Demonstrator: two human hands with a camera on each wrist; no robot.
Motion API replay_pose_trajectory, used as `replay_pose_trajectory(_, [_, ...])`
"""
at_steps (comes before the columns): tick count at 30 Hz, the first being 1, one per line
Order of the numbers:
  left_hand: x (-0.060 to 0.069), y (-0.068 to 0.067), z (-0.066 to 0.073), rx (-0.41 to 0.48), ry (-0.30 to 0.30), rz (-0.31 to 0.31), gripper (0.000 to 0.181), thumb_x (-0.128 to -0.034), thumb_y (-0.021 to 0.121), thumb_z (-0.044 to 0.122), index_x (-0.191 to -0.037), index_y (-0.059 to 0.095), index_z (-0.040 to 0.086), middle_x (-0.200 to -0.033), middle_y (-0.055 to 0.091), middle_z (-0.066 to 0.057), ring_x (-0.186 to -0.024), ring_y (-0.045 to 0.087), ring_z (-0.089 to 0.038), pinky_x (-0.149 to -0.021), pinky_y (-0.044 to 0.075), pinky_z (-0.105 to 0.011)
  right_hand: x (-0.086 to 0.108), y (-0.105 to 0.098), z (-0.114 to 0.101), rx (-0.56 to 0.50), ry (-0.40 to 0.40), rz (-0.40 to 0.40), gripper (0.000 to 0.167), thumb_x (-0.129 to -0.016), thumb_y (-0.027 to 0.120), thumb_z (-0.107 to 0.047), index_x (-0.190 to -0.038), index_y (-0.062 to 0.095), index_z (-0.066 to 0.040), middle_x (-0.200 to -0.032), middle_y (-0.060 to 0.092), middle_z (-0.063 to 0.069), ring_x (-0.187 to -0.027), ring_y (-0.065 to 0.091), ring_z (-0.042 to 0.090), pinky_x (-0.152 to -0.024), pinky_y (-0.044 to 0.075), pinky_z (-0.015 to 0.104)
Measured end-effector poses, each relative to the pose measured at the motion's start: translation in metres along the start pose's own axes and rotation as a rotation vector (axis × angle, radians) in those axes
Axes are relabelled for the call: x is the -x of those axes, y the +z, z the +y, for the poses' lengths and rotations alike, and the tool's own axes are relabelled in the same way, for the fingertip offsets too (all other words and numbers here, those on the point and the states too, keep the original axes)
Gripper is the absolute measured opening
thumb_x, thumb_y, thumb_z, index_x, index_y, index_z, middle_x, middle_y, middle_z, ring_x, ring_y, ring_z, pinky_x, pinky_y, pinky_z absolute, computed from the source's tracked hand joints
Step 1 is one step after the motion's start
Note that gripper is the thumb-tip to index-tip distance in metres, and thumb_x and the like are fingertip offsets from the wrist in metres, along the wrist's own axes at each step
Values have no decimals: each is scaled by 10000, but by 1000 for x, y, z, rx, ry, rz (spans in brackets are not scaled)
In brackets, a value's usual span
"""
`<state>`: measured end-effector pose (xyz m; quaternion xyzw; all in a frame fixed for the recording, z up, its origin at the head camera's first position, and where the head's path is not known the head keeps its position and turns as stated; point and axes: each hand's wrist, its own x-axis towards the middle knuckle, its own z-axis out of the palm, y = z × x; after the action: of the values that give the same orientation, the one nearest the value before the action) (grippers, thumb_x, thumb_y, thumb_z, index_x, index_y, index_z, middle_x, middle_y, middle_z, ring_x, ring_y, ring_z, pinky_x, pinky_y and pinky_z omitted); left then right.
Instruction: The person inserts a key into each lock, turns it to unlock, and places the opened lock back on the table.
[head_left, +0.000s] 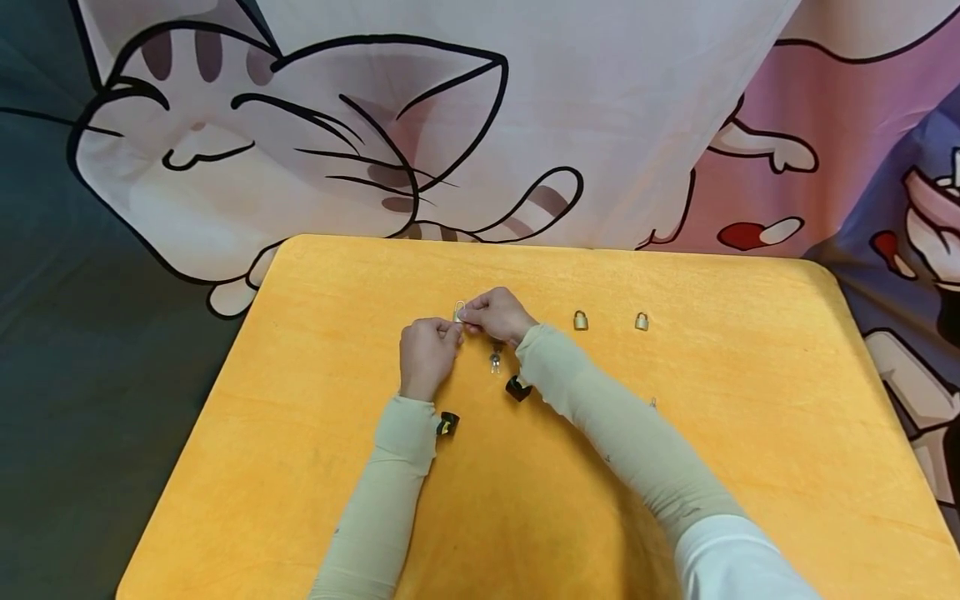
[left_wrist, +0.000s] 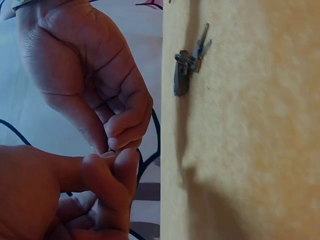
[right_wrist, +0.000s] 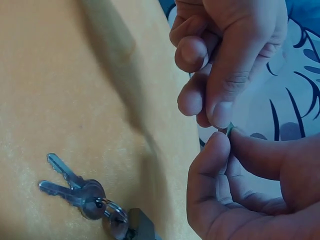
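Observation:
In the head view, a small padlock (head_left: 459, 308) shows its shackle above the meeting fingertips. My left hand (head_left: 429, 357) pinches it from below and the left, while my right hand (head_left: 497, 315) pinches it from the right. Fingers cover most of its body. Only a thin greenish sliver (right_wrist: 230, 129) peeks out between the thumbs and fingertips in the right wrist view; its kind is unclear. Below my right hand, small keys (right_wrist: 75, 189) on a ring lie on the table beside a dark block-like piece (right_wrist: 141, 225), cut off by the frame edge.
Two brass-coloured padlocks, one nearer (head_left: 581, 321) and one farther right (head_left: 642, 322), stand on the yellow table (head_left: 315, 467). A small metal bit (head_left: 653, 402) shows past the right sleeve. A cartoon-printed cloth (head_left: 600, 100) hangs behind the table's back edge.

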<state>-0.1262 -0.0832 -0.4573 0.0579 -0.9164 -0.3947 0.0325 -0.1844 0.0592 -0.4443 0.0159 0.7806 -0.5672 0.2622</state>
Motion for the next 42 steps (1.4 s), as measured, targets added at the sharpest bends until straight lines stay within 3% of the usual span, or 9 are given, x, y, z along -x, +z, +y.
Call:
replay_pose_trajectory(8, [-4, -3, -11, -37, -61, -61, 260, -993, 640, 226, -897, 780, 29, -851, 749, -103, -772, 690, -270, -705, 545, -403, -12, 13, 0, 112, -33, 23, 245, -992, 659, -157, -875, 762, 32, -760, 697, 138, -649, 545, 144, -583, 384, 222])
replay_pose_trajectory(13, [-6, -3, -18, -52, -86, -74, 268, -982, 644, 245, -917, 791, 30, -842, 747, -108, -729, 679, -274, -681, 553, -413, -17, 15, -3, 257, -45, 31, 302, -992, 661, -183, -835, 765, 54, -753, 695, 142, -602, 516, 131, -577, 397, 224])
replay_pose_trajectory(20, [-5, -7, -20, -52, -129, -75, 268, -985, 651, 259, -985, 787, 28, -903, 754, -119, -785, 695, -290, -720, 558, -442, -28, 18, -7, 468, 4, 57, 346, -960, 707, -226, -722, 743, 22, -557, 584, 28, -477, 453, 129, -496, 384, 245])
replay_pose_trajectory(27, [-5, -12, -19, -41, -126, -47, 265, -989, 645, 247, -1036, 769, 18, -980, 746, -148, -903, 691, -336, -801, 544, -471, -31, 19, -7, 520, 44, 134, 264, -881, 778, -243, -728, 692, -46, -653, 613, 28, -579, 518, 154, -535, 431, 264])
replay_pose_trajectory(34, [1, -6, -3, -7, -94, -52, 258, -987, 655, 244, -1055, 755, 17, -968, 757, -143, -878, 713, -312, -769, 560, -459, -14, -11, -8, 489, -4, 147, 223, -910, 756, -230, -943, 790, -12, -882, 745, 104, -704, 629, 172, -641, 522, 281])
replay_pose_trajectory(39, [14, 8, 18, -19, 3, -55, 216, -969, 680, 217, -1011, 758, 20, -880, 766, -108, -770, 732, -248, -695, 569, -416, 3, -50, -6, 507, -42, 163, 199, -918, 737, -199, -988, 773, -15, -944, 747, 108, -808, 643, 181, -736, 527, 289])
replay_pose_trajectory(42, [25, 20, 33, -27, 69, -92, 180, -951, 701, 195, -969, 763, 28, -821, 760, -82, -699, 720, -205, -637, 562, -379, 13, -72, -2, 505, -37, 175, 223, -920, 737, -199, -1037, 747, -10, -1002, 727, 117, -852, 640, 202, -760, 525, 309])
